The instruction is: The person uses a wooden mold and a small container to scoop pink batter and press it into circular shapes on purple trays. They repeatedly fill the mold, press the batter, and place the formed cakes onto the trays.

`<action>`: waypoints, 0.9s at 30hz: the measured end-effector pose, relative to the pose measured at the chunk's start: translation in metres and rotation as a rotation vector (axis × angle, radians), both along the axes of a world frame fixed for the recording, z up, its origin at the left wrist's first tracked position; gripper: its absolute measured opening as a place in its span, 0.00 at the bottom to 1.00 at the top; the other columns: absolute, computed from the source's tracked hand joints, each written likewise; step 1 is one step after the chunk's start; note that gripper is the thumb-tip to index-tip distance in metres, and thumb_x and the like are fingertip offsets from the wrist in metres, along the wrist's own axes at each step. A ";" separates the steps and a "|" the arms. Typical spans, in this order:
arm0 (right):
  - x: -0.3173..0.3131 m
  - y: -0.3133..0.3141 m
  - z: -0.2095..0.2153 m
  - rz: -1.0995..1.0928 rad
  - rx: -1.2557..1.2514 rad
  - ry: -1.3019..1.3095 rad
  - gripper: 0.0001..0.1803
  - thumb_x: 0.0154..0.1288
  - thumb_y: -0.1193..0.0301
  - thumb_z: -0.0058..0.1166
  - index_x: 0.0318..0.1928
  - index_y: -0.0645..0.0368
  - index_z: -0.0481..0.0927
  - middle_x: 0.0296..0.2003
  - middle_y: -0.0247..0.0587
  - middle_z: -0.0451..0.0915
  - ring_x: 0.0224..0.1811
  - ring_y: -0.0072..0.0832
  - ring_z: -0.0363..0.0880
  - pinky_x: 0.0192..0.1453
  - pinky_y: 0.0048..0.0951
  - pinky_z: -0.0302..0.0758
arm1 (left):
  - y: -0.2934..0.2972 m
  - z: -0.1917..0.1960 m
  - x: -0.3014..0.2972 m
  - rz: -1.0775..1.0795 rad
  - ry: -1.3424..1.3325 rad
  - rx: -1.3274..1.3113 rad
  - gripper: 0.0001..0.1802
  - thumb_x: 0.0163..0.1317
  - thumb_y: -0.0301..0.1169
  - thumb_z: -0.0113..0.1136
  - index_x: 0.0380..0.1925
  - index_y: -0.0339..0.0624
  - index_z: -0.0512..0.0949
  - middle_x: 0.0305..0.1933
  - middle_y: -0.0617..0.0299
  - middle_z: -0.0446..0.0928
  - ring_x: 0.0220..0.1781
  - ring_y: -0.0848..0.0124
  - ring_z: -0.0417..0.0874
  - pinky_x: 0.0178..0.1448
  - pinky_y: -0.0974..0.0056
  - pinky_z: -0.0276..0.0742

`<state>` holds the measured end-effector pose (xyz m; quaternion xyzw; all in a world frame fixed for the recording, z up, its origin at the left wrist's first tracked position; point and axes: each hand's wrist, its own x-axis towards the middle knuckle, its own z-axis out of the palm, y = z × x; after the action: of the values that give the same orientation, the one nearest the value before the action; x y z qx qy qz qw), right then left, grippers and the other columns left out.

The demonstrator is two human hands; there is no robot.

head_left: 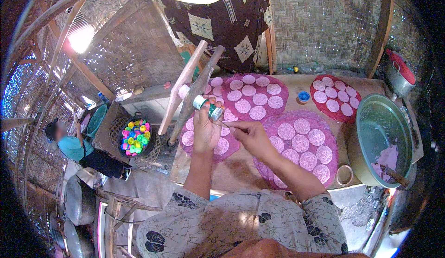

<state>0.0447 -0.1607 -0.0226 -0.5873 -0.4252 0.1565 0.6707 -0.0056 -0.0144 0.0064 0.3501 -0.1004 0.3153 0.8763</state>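
Left hand (207,130)'s wrapped round a small jar (214,112) above the wooden table (234,172); right hand (252,137), also above the table, looks to be pinching something thin (226,124), can't tell what. Jar's probably light, stiff, kinda slick, so grab it round the middle. Purple mesh sheets (266,163) with pink discs (300,143) lie on the table, green basin (359,153) at its right end, woven wall (320,26) behind it.

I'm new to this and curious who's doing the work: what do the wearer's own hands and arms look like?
The left hand and right hand wear no gloves. The forearms are uncovered; the whitish sleeves carry dark leaf-like motifs and fine crackled lines.
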 end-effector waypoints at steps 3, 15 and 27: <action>0.003 -0.003 0.007 0.122 -0.106 0.285 0.17 0.67 0.76 0.53 0.56 0.59 0.78 0.21 0.27 0.69 0.23 0.22 0.72 0.20 0.27 0.66 | 0.001 0.000 -0.003 0.014 0.031 0.049 0.08 0.72 0.28 0.52 0.47 0.43 0.68 0.43 0.62 0.71 0.47 0.69 0.76 0.56 0.62 0.79; -0.011 0.003 -0.006 -0.294 0.095 -0.448 0.21 0.66 0.73 0.55 0.60 0.50 0.77 0.21 0.35 0.72 0.22 0.19 0.71 0.21 0.31 0.69 | 0.004 -0.001 -0.005 -0.025 0.002 0.013 0.09 0.71 0.26 0.52 0.48 0.42 0.67 0.44 0.61 0.71 0.46 0.68 0.76 0.55 0.62 0.79; -0.027 -0.019 0.020 -0.417 -0.276 -0.831 0.25 0.59 0.77 0.55 0.60 0.50 0.77 0.26 0.38 0.78 0.25 0.37 0.79 0.25 0.39 0.75 | 0.010 -0.006 -0.010 0.014 0.067 -0.038 0.08 0.70 0.26 0.53 0.47 0.40 0.69 0.44 0.59 0.73 0.47 0.67 0.77 0.54 0.60 0.82</action>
<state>0.0182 -0.1796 -0.0024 -0.7562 -0.5057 -0.1740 0.3770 -0.0154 -0.0048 0.0001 0.3445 -0.0629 0.3113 0.8834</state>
